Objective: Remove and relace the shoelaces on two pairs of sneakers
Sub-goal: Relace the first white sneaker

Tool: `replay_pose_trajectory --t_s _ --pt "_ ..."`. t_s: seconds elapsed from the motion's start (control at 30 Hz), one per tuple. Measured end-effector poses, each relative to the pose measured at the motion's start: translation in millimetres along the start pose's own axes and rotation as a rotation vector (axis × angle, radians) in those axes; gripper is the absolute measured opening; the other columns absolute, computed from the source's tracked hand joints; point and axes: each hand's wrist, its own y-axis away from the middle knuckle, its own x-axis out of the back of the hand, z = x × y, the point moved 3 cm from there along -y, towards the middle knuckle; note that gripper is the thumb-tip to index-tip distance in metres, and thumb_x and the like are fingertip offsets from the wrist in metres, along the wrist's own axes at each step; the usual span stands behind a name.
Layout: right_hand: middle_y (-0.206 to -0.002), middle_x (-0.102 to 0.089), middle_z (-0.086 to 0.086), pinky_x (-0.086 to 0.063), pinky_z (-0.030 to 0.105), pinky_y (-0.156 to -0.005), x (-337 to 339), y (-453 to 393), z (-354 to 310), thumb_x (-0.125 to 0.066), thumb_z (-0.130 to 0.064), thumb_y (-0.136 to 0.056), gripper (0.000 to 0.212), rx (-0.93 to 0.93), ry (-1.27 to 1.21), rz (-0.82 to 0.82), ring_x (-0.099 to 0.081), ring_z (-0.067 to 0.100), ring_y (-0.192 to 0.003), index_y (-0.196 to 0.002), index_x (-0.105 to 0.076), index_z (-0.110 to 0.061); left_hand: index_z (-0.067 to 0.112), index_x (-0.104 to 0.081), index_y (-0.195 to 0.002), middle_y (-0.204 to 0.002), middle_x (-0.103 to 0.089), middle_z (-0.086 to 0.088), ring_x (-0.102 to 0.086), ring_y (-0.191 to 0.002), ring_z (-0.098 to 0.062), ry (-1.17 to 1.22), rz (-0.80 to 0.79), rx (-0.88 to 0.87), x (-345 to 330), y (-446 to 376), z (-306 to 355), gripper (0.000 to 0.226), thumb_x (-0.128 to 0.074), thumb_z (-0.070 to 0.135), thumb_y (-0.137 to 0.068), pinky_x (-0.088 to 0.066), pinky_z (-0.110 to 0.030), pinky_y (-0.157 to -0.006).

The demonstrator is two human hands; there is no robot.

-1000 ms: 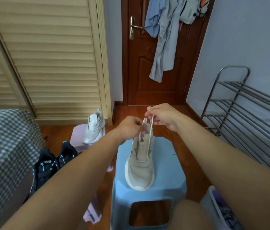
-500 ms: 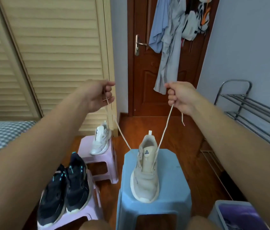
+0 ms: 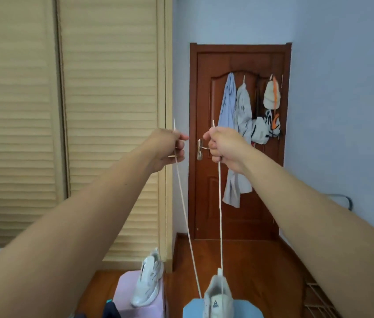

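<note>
pulling both lace ends up high, the left hand [image 3: 170, 149] and right hand [image 3: 223, 148] are raised level w/ each other in front of the door [image 3: 218, 214], fists close but not touching. each hand is clamped on one run of the shoelace [image 3: 220, 214], w/ a short tip poking up above each fist. both runs drop taut to the beige sneaker [image 3: 218, 297], which sits heel-away on the blue stool [image 3: 192, 309] at the bottom of view; only the stool's far edge shows. the runs converge toward the shoe's throat, but which eyelets they leave from is too small to tell.

judgement: this looks like evening out the two ends after a row is threaded, i.e. relacing on this shoe is in progress, not finished. how many rows are done can't be read from here.

next move prob needs lowering the hands, keeping equal length each side, then crossing the ends and feeding a tip thru the next eyelet pair. slack must stay controlled so the lace doesn't slip back out, and the shoe could tip off the stool if pulled harder.

a white sneaker [image 3: 148, 284] stands on a pink stool [image 3: 124, 292] to the left, unlaced state unclear. a dark shoe [image 3: 110, 311] just peeks in beside it.
</note>
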Motion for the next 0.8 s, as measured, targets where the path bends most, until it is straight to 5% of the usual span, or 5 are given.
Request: replay_pose_trajectory --t_s 0.23,0.37,0.47,0.63,0.8 --pt "-0.062 -0.039 -0.002 -0.026 0.026 -0.043 1 18 11 -0.036 -0.031 -0.108 0.037 0.027 0.140 0.007 -0.032 0.010 -0.048 -0.112 -0.062 -0.005 0.005 -0.066 -0.106 -0.059 -0.042 0.001 -0.038 -0.048 -0.013 -0.157 -0.162 -0.093 -20 27 -1 0.028 -0.041 0.017 -0.108 -0.046 -0.028 -0.051" --pt "-0.131 -0.060 0.011 -0.052 0.041 -0.096 29 29 115 -0.049 -0.017 -0.100 0.041 -0.407 1.142 -0.073 -0.060 0.030 -0.116 -0.139 -0.055 -0.007 0.000 -0.071 -0.100 -0.056 -0.045 -0.004 -0.037 -0.043 -0.016 -1.183 -0.487 0.320 3 41 -106 0.023 -0.052 0.014 -0.101 -0.035 -0.027 -0.047" --pt "-0.137 -0.056 0.016 -0.050 0.042 -0.092 60 78 197 -0.054 -0.005 -0.090 0.049 -0.609 1.523 -0.078 -0.058 0.036 -0.121 -0.139 -0.055 -0.007 0.003 -0.070 -0.111 -0.078 -0.060 -0.004 -0.056 -0.067 -0.018 -1.934 -0.806 0.482 36 80 -205 0.022 -0.061 0.009 -0.093 -0.046 -0.032 -0.071" --pt "-0.119 -0.067 0.016 -0.056 0.043 -0.089 33 119 301 -0.049 -0.010 -0.095 0.030 -0.430 1.205 -0.103 -0.066 0.037 -0.104 -0.118 -0.068 -0.009 0.008 -0.054 -0.142 -0.137 -0.059 -0.012 -0.058 -0.123 -0.032 -1.143 -0.409 0.478 16 115 -320 0.040 -0.046 0.010 -0.103 -0.047 -0.032 -0.090" --pt "-0.079 -0.074 0.000 -0.058 0.040 -0.069 11 174 384 -0.049 -0.012 -0.097 0.023 -0.410 0.544 0.039 -0.071 0.022 -0.065 -0.115 -0.060 -0.020 0.027 -0.070 -0.105 -0.098 -0.073 -0.003 -0.070 -0.091 -0.027 -0.629 -0.161 0.372 -40 157 -398 0.037 -0.045 0.001 -0.096 -0.058 -0.037 -0.081"
